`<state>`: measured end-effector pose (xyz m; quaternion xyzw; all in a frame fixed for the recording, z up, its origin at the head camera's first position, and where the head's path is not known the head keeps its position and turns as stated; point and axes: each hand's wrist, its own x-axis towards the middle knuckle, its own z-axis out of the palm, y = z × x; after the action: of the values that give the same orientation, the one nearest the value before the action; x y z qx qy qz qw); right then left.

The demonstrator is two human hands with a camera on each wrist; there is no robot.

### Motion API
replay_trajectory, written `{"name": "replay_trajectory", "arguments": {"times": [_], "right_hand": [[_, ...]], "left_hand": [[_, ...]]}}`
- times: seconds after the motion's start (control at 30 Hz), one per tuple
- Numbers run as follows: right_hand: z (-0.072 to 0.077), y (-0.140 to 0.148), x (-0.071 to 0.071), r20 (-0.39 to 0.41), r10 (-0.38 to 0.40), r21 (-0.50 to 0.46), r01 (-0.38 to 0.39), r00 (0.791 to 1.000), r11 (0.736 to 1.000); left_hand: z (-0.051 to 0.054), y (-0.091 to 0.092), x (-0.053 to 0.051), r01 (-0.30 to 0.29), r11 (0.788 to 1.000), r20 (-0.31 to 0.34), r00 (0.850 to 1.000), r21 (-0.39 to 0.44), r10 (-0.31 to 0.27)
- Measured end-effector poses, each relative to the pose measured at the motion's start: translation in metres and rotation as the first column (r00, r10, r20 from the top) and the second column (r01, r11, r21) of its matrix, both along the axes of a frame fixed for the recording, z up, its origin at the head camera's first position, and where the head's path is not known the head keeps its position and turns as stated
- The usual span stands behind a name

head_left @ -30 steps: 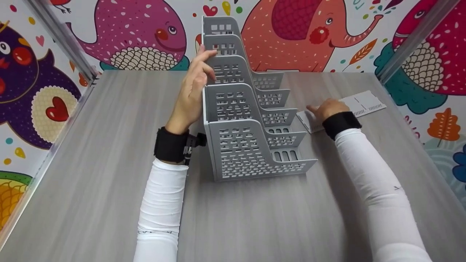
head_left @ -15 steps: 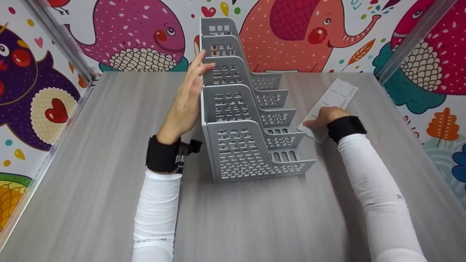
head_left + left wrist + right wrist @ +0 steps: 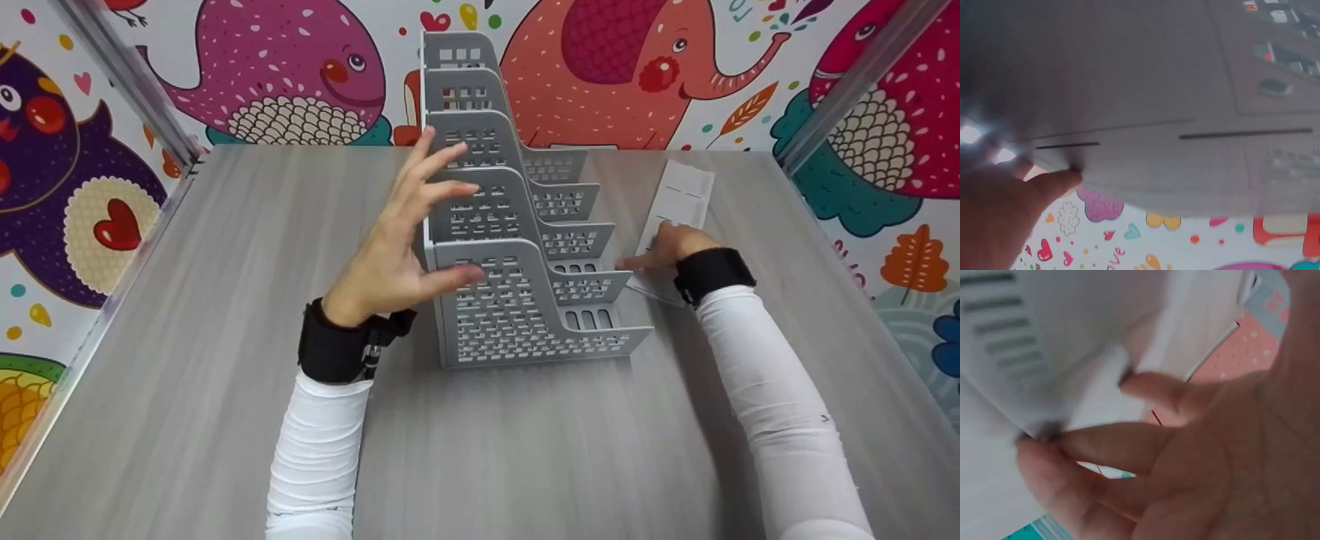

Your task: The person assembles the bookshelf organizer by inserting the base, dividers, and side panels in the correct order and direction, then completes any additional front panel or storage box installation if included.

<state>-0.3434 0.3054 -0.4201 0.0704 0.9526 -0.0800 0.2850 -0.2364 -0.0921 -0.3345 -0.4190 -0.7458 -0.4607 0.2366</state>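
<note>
A grey plastic file organizer (image 3: pixel 491 307) stands upright on the table, with stepped, perforated dividers and several compartments. My left hand (image 3: pixel 390 255) is at its left side, fingers spread and mostly straight, the thumb before the front divider. In the left wrist view, a fingertip (image 3: pixel 1069 175) meets the organizer's smooth side wall (image 3: pixel 1140 163). Right of the organizer, a long pale slotted panel (image 3: pixel 681 191) lies on the table. My right hand (image 3: pixel 675 244) is over its near part, thumb toward the organizer. In the right wrist view, curled fingers hold the slotted panel (image 3: pixel 1084 332); its far side is hidden.
The wood-grain table (image 3: pixel 510 450) runs back to a wall (image 3: pixel 600 60) printed with cartoon animals. Metal posts (image 3: pixel 124 75) stand at the back corners. The organizer takes up the middle of the table, close to the right hand.
The pale panel has swung from pointing right to pointing mostly away, turned by my right hand. My left hand has shifted nearer, its fingers spreading and thumb coming forward. The organizer stays in place.
</note>
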Motion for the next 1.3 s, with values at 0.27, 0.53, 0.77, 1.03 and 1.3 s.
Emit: {"name": "replay_trajectory", "arguments": {"times": [0.27,0.53,0.77,1.03,1.3], "right_hand": [[-0.006,-0.005,0.005,-0.087,0.058,-0.057,-0.063,0.994,0.996],[-0.003,-0.004,0.015,-0.173,0.068,-0.184,-0.101,0.983,0.978],[-0.003,0.006,0.024,-0.315,0.007,-0.292,-0.104,0.949,0.951],[0.003,0.023,0.03,-0.283,-0.032,-0.414,-0.092,0.959,0.906],[0.006,0.018,0.034,-0.241,-0.149,-0.78,-0.1,0.959,0.618]], "left_hand": [[-0.006,-0.002,-0.01,-0.081,0.996,0.1,0.992,0.036,0.077],[-0.005,-0.002,-0.01,-0.126,0.992,0.116,0.986,0.014,0.124],[-0.006,0.001,-0.009,-0.17,0.985,0.144,0.975,0.009,0.167],[-0.012,0.004,-0.01,-0.161,0.987,0.125,0.979,-0.011,0.161],[-0.011,0.002,-0.012,-0.146,0.989,0.119,0.982,-0.028,0.149]]}}
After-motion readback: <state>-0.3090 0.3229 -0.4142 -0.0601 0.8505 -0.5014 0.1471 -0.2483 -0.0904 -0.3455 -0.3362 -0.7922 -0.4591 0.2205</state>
